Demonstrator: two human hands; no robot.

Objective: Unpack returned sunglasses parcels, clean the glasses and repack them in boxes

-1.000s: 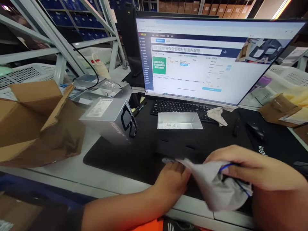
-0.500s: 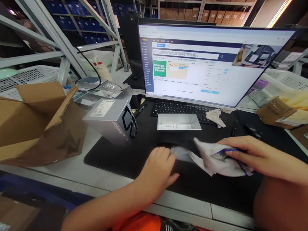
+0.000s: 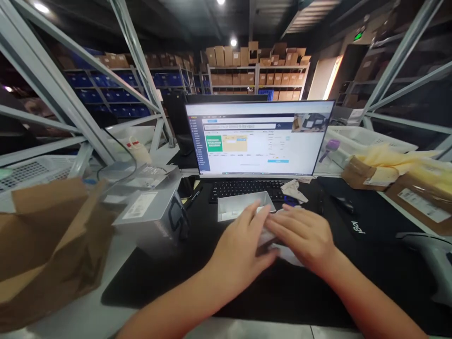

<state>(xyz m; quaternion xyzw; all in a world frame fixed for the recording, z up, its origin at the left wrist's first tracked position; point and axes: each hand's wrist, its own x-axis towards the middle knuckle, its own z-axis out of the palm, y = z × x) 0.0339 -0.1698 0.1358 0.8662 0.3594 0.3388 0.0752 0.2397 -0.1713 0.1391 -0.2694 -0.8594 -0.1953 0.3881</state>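
Over the black desk mat, my left hand (image 3: 240, 249) and my right hand (image 3: 305, 235) come together around a bundle in thin white wrapping (image 3: 290, 255). Most of the bundle is covered by my fingers, and some blur hides its shape. My left thumb is under it with the fingers above. The right fingers lie close together across its top. Just beyond my hands is an open, shallow grey-white box (image 3: 228, 208) with a label inside. To the left stands a grey product box (image 3: 148, 226) with a dark goggle-like picture on one face.
An open brown carton (image 3: 52, 249) sits at the left. Behind the hands are a keyboard (image 3: 243, 188), a monitor (image 3: 261, 141) and crumpled white paper (image 3: 294, 189). A mouse (image 3: 342, 205), a scanner-like grey device (image 3: 429, 259) and labelled cartons (image 3: 422, 203) are at the right.
My right hand has brought the white-wrapped bundle left to my left hand, and both now touch it. The head view has tilted up, showing more shelves.
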